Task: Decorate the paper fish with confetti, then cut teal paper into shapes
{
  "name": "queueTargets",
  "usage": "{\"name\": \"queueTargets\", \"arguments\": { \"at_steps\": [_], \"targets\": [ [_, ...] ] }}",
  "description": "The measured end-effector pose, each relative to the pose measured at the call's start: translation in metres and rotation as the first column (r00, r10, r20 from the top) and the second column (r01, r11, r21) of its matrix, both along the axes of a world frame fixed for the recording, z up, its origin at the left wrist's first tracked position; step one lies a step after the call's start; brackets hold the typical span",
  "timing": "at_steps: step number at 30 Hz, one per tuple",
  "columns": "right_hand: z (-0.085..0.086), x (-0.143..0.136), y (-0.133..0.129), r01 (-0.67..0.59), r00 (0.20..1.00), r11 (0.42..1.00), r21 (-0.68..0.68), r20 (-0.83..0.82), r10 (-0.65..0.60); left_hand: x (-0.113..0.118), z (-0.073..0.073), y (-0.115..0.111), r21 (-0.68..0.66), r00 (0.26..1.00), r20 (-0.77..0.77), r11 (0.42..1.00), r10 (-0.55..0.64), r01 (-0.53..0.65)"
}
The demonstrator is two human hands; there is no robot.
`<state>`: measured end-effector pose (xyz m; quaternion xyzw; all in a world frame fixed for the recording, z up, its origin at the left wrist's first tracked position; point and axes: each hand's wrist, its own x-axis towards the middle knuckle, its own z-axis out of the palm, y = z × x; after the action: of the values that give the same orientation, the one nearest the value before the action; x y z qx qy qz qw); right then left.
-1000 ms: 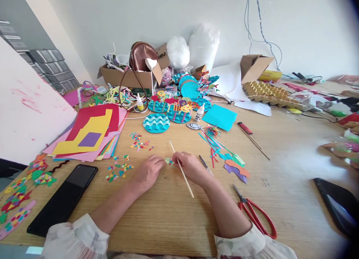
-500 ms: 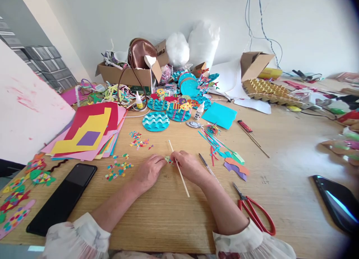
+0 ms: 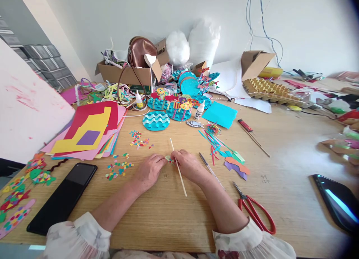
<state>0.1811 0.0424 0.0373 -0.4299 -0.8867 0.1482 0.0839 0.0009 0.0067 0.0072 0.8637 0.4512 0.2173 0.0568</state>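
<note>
A small paper fish [image 3: 168,158] with coloured dots lies on the table between my hands, partly covered by fingers. My left hand [image 3: 150,170] has its fingers together, fingertips holding the fish's left edge. Closed around a thin pale stick [image 3: 182,180], my right hand [image 3: 187,165] also touches the fish's right side with its fingertips. The stick slants past the fingers, its lower end over the bare wood. Loose paper dots [image 3: 119,168] lie left of my left hand, and small paper triangles [image 3: 141,142] are just beyond. A pen [image 3: 207,165] rests beside my right wrist.
Red-handled scissors [image 3: 254,210] lie by my right forearm, a black phone [image 3: 63,199] by my left. Coloured paper sheets [image 3: 81,139] are stacked at left. Glue bottles [image 3: 199,110], wavy blue bases [image 3: 156,121] and paper strips [image 3: 214,143] stand or lie farther back. Another phone [image 3: 336,203] is far right.
The stick in my right hand has tilted slightly, its lower end shifting a little to the left. Both hands stay nearly in place at the fish.
</note>
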Motion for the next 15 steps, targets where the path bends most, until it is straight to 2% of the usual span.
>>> {"name": "queueTargets", "arguments": {
  "at_steps": [12, 15],
  "targets": [
    [0.0025, -0.0008, 0.0011, -0.014, 0.996, 1.000, 0.008, -0.083, 0.014, -0.0004, -0.0013, -0.0002, 0.015, 1.000, 0.000, 1.000, 0.010, -0.010],
    [0.0062, 0.0037, 0.0026, 0.025, 0.978, 1.000, 0.012, -0.206, -0.022, -0.0004, -0.0008, -0.0005, 0.008, 1.000, 0.001, 1.000, 0.002, -0.002]
  ]
}}
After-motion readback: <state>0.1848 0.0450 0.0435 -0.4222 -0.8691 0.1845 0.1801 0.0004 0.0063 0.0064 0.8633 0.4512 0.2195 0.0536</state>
